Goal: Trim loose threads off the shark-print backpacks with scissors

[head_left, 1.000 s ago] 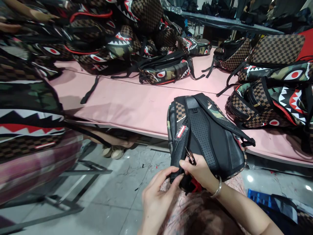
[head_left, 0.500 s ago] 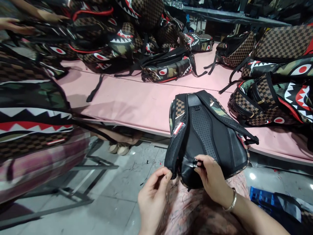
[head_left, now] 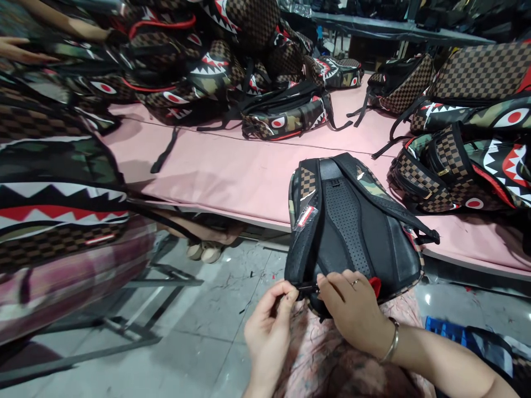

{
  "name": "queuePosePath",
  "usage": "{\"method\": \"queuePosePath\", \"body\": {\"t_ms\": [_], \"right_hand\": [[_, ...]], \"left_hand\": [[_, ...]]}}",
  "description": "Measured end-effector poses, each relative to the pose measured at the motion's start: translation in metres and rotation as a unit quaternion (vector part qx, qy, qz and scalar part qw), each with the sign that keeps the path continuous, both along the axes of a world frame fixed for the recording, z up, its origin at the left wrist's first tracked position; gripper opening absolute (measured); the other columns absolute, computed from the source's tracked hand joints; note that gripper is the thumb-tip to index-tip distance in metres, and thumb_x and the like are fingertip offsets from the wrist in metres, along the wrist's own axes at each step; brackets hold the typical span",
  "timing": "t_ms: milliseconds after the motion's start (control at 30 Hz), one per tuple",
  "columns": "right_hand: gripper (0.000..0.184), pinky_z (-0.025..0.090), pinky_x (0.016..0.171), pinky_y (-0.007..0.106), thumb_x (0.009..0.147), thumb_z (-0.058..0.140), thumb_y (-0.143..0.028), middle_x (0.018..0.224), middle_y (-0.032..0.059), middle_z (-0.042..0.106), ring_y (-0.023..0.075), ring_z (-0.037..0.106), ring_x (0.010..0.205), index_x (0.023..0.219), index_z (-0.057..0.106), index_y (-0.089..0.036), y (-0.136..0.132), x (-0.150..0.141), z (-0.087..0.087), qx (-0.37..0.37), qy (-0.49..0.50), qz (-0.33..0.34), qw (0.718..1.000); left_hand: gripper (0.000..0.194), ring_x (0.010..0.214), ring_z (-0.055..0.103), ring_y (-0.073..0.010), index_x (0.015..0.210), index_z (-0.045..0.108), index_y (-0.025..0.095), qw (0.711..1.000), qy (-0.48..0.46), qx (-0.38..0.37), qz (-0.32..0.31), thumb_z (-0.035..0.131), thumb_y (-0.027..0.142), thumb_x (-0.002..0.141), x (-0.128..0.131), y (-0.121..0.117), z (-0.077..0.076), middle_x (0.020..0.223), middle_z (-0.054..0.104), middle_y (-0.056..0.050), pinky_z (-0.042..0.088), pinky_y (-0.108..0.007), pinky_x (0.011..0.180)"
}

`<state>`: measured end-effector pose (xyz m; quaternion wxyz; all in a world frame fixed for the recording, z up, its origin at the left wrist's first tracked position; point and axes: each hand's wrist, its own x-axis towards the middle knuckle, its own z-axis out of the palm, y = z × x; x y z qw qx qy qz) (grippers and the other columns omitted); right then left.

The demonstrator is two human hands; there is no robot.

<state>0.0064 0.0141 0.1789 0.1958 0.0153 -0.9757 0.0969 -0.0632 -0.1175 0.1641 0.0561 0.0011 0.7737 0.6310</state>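
The backpack (head_left: 352, 232) lies w/ its back side & straps up, top end on the edge of the pink table (head_left: 215, 166), low end over the person's lap (head_left: 309, 354). L hand (head_left: 269, 323) has thumb & 1st finger pinched tight on the end of a thin black strap (head_left: 307, 288), just by the bag's low L corner. R hand (head_left: 357, 312) is bent over the low part of the bag, fingers curled in, near the L hand. Its thumb is hid, so can't tell how far open it is or what it has hold of. A red bit (head_left: 375, 286) pokes out next to its knuckles. A red & white tag (head_left: 307, 215) is on the L shoulder strap (head_left: 299, 251). More bags w/ shark teeth sit on the table, e.g. the small bag (head_left: 286, 116) up ahead & the open bag (head_left: 440, 171) at R. Top L, another person's hand (head_left: 27, 51) shows.
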Motion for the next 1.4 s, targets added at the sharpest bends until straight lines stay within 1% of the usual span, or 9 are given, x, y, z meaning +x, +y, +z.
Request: {"method": "queuePosePath", "body": {"t_ms": [300, 467, 667, 933, 1000, 1100, 1233, 1333, 1400], "right_hand": [[0.02, 0.035, 0.063, 0.032, 0.09, 0.048, -0.017, 0.088, 0.0076, 0.06, 0.0183, 0.05, 0.073, 0.109, 0.053, -0.014, 0.009, -0.006, 0.0, -0.023, -0.026, 0.021, 0.999], [0.02, 0.034, 0.059, 0.032, 0.09, 0.046, -0.018, 0.087, 0.0076, 0.06, 0.0188, 0.049, 0.071, 0.108, 0.053, -0.014, 0.011, -0.014, 0.007, 0.0, -0.045, 0.05, 0.998], [0.024, 0.031, 0.059, 0.031, 0.088, 0.05, -0.019, 0.088, 0.005, 0.061, 0.0181, 0.048, 0.072, 0.112, 0.05, -0.016, 0.02, -0.016, 0.005, -0.005, -0.055, 0.071, 0.996], [0.019, 0.031, 0.057, 0.031, 0.091, 0.044, -0.019, 0.084, 0.0056, 0.061, 0.0184, 0.048, 0.069, 0.106, 0.054, -0.015, 0.015, -0.016, 0.002, -0.007, -0.041, 0.074, 0.996], [0.017, 0.034, 0.06, 0.031, 0.09, 0.045, -0.017, 0.083, 0.0049, 0.062, 0.0185, 0.049, 0.07, 0.104, 0.054, -0.016, 0.017, -0.015, 0.0, -0.061, -0.034, 0.078, 0.995], [0.013, 0.04, 0.067, 0.029, 0.089, 0.046, -0.018, 0.086, 0.005, 0.062, 0.0175, 0.053, 0.077, 0.099, 0.054, -0.017, 0.022, -0.015, 0.001, -0.234, -0.019, 0.05, 0.971], [0.027, 0.046, 0.069, 0.025, 0.079, 0.061, -0.028, 0.089, 0.0029, 0.062, 0.0149, 0.058, 0.078, 0.101, 0.05, -0.017, 0.019, -0.034, 0.0, -0.505, -0.071, -0.001, 0.86], [0.022, 0.048, 0.062, 0.021, 0.072, 0.062, -0.029, 0.082, 0.0002, 0.062, 0.0136, 0.06, 0.074, 0.089, 0.054, -0.017, 0.01, -0.06, -0.009, -0.62, -0.111, 0.006, 0.777], [0.012, 0.046, 0.06, 0.019, 0.073, 0.057, -0.026, 0.078, -0.001, 0.062, 0.0121, 0.059, 0.07, 0.082, 0.055, -0.017, 0.005, -0.077, -0.013, -0.619, -0.092, 0.0, 0.78]], "left_hand": [[0.025, 0.064, 0.056, -0.0147, 0.072, 0.064, 0.016, 0.996, -0.057, 0.069, 0.005, 0.069, 0.039, 0.063, -0.006, -0.007, -0.011, 0.069, 0.063, -0.002, 0.046, -0.023, 0.059], [0.025, 0.065, 0.058, -0.0141, 0.068, 0.063, 0.016, 0.987, -0.101, 0.123, 0.013, 0.073, 0.037, 0.06, -0.008, -0.006, -0.003, 0.075, 0.067, -0.004, 0.046, -0.022, 0.058], [0.033, 0.065, 0.059, -0.0151, 0.06, 0.06, 0.016, 0.969, -0.169, 0.179, 0.029, 0.08, 0.039, 0.046, -0.011, 0.002, 0.01, 0.065, 0.065, -0.002, 0.048, -0.025, 0.062], [0.034, 0.072, 0.061, -0.017, 0.06, 0.06, 0.016, 0.961, -0.194, 0.195, 0.015, 0.081, 0.04, 0.046, -0.009, 0.001, 0.006, 0.072, 0.068, -0.003, 0.048, -0.027, 0.069], [0.032, 0.077, 0.061, -0.0184, 0.058, 0.06, 0.016, 0.958, -0.191, 0.213, 0.009, 0.08, 0.04, 0.051, -0.009, -0.002, 0.005, 0.072, 0.068, -0.003, 0.047, -0.027, 0.072], [0.038, 0.083, 0.061, -0.0228, 0.055, 0.059, 0.015, 0.948, -0.168, 0.271, 0.001, 0.069, 0.052, 0.063, -0.01, -0.004, 0.005, 0.071, 0.067, -0.007, 0.048, -0.032, 0.075], [0.044, 0.082, 0.062, -0.0225, 0.077, 0.064, 0.015, 0.939, -0.132, 0.318, 0.016, 0.065, 0.057, 0.064, -0.006, 0.0, -0.003, 0.081, 0.067, -0.009, 0.048, -0.034, 0.077], [0.045, 0.09, 0.06, -0.0193, 0.1, 0.059, 0.02, 0.964, -0.087, 0.25, 0.001, 0.072, 0.044, 0.064, -0.002, 0.008, -0.019, 0.096, 0.064, -0.007, 0.046, -0.029, 0.081], [0.066, 0.095, 0.058, -0.0172, 0.116, 0.049, 0.024, 0.988, -0.029, 0.153, -0.018, 0.078, 0.032, 0.058, -0.002, 0.013, -0.03, 0.108, 0.059, -0.005, 0.045, -0.026, 0.083]]}}
